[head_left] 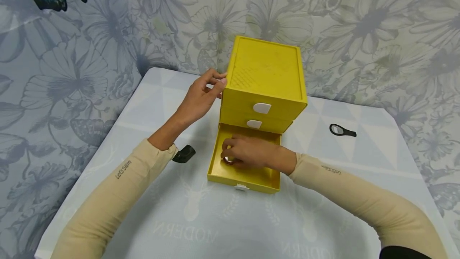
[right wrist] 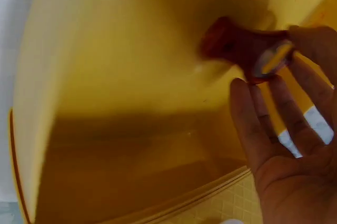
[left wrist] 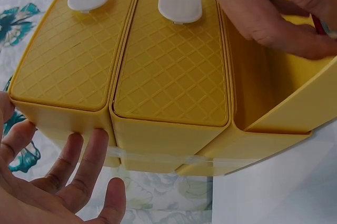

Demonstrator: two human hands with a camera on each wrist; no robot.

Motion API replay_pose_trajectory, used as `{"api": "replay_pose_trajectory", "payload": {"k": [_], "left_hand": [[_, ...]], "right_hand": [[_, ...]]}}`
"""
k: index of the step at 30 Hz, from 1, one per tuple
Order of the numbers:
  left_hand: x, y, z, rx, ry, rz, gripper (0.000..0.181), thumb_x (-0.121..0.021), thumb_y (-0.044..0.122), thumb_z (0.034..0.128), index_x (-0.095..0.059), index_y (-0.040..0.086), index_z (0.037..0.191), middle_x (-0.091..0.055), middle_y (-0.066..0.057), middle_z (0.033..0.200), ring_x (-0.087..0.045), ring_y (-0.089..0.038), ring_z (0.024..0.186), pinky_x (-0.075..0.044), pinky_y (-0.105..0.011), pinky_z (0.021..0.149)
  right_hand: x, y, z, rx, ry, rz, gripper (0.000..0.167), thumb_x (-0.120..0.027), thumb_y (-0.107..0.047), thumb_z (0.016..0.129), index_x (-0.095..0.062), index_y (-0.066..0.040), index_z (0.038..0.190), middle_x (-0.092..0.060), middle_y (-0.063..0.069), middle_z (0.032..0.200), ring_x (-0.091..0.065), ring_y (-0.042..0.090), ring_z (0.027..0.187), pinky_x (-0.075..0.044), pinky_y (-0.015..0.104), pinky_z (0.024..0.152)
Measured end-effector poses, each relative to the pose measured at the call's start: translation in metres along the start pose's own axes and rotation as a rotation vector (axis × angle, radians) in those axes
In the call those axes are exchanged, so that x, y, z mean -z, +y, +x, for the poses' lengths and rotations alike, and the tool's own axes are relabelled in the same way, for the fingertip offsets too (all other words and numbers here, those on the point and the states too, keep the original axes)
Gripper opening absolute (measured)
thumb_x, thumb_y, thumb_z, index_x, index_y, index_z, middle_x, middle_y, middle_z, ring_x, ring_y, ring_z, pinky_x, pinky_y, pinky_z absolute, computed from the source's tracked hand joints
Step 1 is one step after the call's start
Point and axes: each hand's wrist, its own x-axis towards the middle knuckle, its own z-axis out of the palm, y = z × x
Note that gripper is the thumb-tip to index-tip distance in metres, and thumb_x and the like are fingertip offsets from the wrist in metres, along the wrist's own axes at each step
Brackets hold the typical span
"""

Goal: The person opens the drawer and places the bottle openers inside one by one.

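A yellow unit of three stacked drawers [head_left: 266, 69] stands on the table, its lowest drawer [head_left: 219, 173] pulled out. Inside that drawer is my right hand [head_left: 249, 152]. Its fingertips and thumb pinch a small dark red object [right wrist: 239, 48] with a waisted body and a shiny oval window at one end. The object's exact kind is unclear and the view is blurred. My left hand [head_left: 201, 97] rests against the unit's left side near the top. In the left wrist view its fingers [left wrist: 87, 166] are fairly straight and touch the side wall.
A black magnifier-like item [head_left: 343, 130] lies on the table to the right of the unit. Two upper drawers with white pull tabs [head_left: 262, 108] are closed. Floral cloth [head_left: 215, 15] hangs behind the table [head_left: 201, 211]. A black device [head_left: 184, 154] sits by the left wrist.
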Motion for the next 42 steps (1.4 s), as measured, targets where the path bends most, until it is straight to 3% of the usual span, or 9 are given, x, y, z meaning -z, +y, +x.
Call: {"api": "replay_pose_trajectory", "payload": {"k": [5,15,27,42], "left_hand": [[-0.001,0.001,0.0,-0.002,0.0,-0.002,0.029,-0.048,0.038,0.1066,-0.054,0.013,0.12,-0.048,0.004,0.153,-0.067,-0.025,0.097,-0.052,-0.039,0.089],[0.0,0.003,0.001,-0.003,0.02,0.004,0.029,-0.049,0.038,0.1061,-0.055,0.012,0.117,-0.051,0.003,0.151,-0.067,-0.024,0.094,-0.053,-0.038,0.085],[0.001,0.004,0.001,0.029,0.018,0.01,0.033,-0.05,0.041,0.1053,-0.055,0.013,0.122,-0.05,0.003,0.15,-0.066,-0.024,0.097,-0.052,-0.042,0.091],[-0.001,0.003,0.0,0.015,0.025,0.014,0.03,-0.049,0.04,0.1058,-0.054,0.013,0.117,-0.05,0.003,0.151,-0.066,-0.025,0.097,-0.052,-0.041,0.087]], "right_hand": [[0.004,-0.003,-0.001,-0.028,-0.006,-0.006,0.031,-0.074,-0.021,0.092,-0.071,-0.015,0.123,-0.065,0.003,0.123,-0.06,0.02,0.11,-0.05,0.03,0.097],[0.01,-0.001,-0.018,-0.063,0.036,0.021,0.029,-0.074,-0.022,0.093,-0.073,-0.011,0.119,-0.069,0.003,0.115,-0.062,0.019,0.107,-0.053,0.03,0.095],[0.018,0.003,-0.056,-0.131,0.082,0.04,0.031,-0.078,-0.014,0.088,-0.071,-0.009,0.118,-0.067,0.005,0.118,-0.062,0.021,0.111,-0.053,0.035,0.097],[0.028,0.004,-0.101,-0.216,0.176,0.045,0.033,-0.078,-0.019,0.089,-0.071,-0.012,0.12,-0.066,0.003,0.122,-0.061,0.021,0.115,-0.054,0.038,0.097]]}}
